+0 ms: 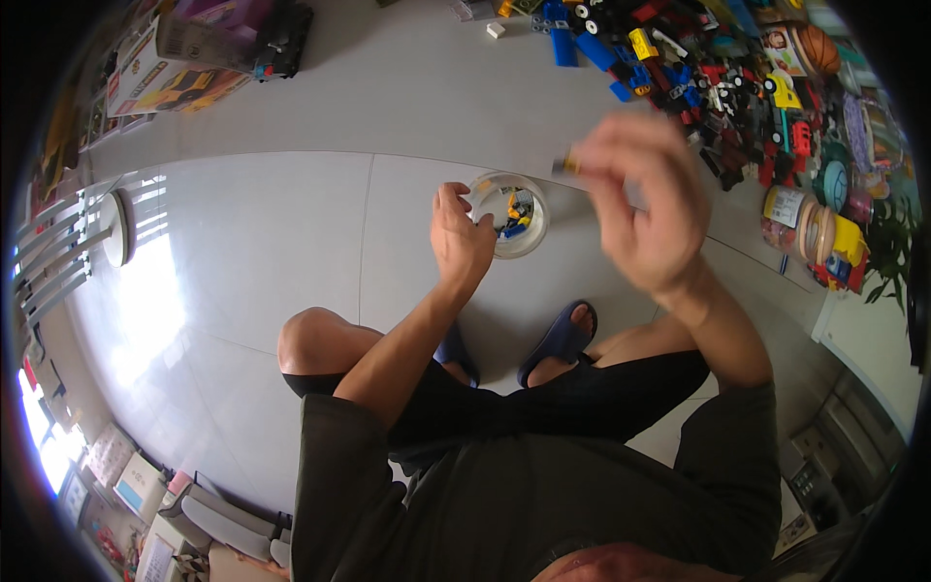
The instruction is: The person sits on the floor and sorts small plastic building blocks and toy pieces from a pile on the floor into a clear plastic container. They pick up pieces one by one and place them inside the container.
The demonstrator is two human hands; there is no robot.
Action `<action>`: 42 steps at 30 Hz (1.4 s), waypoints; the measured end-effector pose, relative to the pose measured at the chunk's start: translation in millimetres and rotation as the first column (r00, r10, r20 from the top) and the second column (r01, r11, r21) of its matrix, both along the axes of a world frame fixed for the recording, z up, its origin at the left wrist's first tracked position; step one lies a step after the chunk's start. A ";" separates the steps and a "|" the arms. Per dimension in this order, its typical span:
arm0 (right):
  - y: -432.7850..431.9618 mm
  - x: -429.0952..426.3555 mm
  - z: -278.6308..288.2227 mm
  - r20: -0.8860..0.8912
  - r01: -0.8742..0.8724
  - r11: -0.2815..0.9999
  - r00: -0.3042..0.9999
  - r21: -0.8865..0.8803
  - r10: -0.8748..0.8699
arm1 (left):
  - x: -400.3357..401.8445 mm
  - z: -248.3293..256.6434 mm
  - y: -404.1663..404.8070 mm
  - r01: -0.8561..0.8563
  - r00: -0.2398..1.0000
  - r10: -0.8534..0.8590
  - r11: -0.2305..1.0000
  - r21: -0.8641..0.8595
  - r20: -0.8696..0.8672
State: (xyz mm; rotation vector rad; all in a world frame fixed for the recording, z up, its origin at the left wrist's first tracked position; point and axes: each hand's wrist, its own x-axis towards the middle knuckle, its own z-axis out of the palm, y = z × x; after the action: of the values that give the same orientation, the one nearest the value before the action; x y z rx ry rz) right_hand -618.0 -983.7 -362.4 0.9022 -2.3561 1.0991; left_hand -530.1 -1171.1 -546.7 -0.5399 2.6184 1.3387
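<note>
A round translucent plastic jar (pixel 540 234) stands on the floor in front of my feet. Inside it lie several small toy bricks (pixel 518 211), yellow, blue and grey. My left hand (pixel 462 236) grips the jar's left rim, thumb over the edge and fingers curled outside. To the right of the jar and above the floor, my right hand (pixel 651 200) is blurred by motion. Between its thumb and fingertips it pinches a small dark and yellow piece (pixel 567 164), too blurred to name more exactly.
A large heap of mixed toy bricks (pixel 680 84) spreads over the upper right floor. Beside it lies a clear jar with a label (pixel 789 218). A toy box (pixel 174 73) and a black toy vehicle (pixel 284 44) stand at upper left. One white brick (pixel 495 30) lies apart.
</note>
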 end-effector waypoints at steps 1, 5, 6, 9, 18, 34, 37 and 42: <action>-2.0 16.2 -5.3 0.031 -0.062 0.998 0.998 0.011 0.062 | 2.3 -7.6 -2.3 0.011 1.000 -0.010 0.998 -0.059 0.030; -3.0 71.1 -45.9 0.320 -0.165 0.979 0.940 0.117 0.120 | 4.2 -27.6 -2.9 0.198 0.977 -0.183 0.969 -0.151 0.106; -1.0 73.1 -60.6 0.412 -0.161 0.978 0.906 0.134 0.092 | 0.2 -32.3 -4.3 0.231 0.967 -0.209 0.959 -0.165 0.144; 5.7 66.1 -86.1 0.593 -0.146 0.977 0.805 0.156 0.026 | -6.2 -34.4 -8.4 0.306 0.940 -0.270 0.938 -0.163 0.208; 16.7 66.0 -111.0 0.620 -0.120 0.964 0.782 0.238 -0.055 | -14.1 46.6 -3.0 0.317 0.944 -0.316 0.948 0.004 0.091; 4.1 58.1 18.8 0.355 -0.236 0.958 0.920 0.164 0.166 | -30.9 177.3 -44.9 0.460 0.882 -0.467 0.882 0.103 0.057; -5.4 6.1 41.9 0.123 -0.173 0.969 0.981 0.175 0.153 | -31.6 179.5 -46.3 0.473 0.870 -0.481 0.876 0.094 0.106; -52.5 -85.0 64.2 0.118 0.128 0.981 0.982 0.147 -0.146 | -21.1 165.9 -24.5 0.514 0.856 -0.516 0.854 0.079 0.013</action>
State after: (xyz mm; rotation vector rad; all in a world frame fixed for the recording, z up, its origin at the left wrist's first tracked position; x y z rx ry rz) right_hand -703.1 -1036.2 -298.2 0.7200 -2.5842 0.9748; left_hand -551.2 -1195.6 -380.8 0.1537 2.4181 1.2158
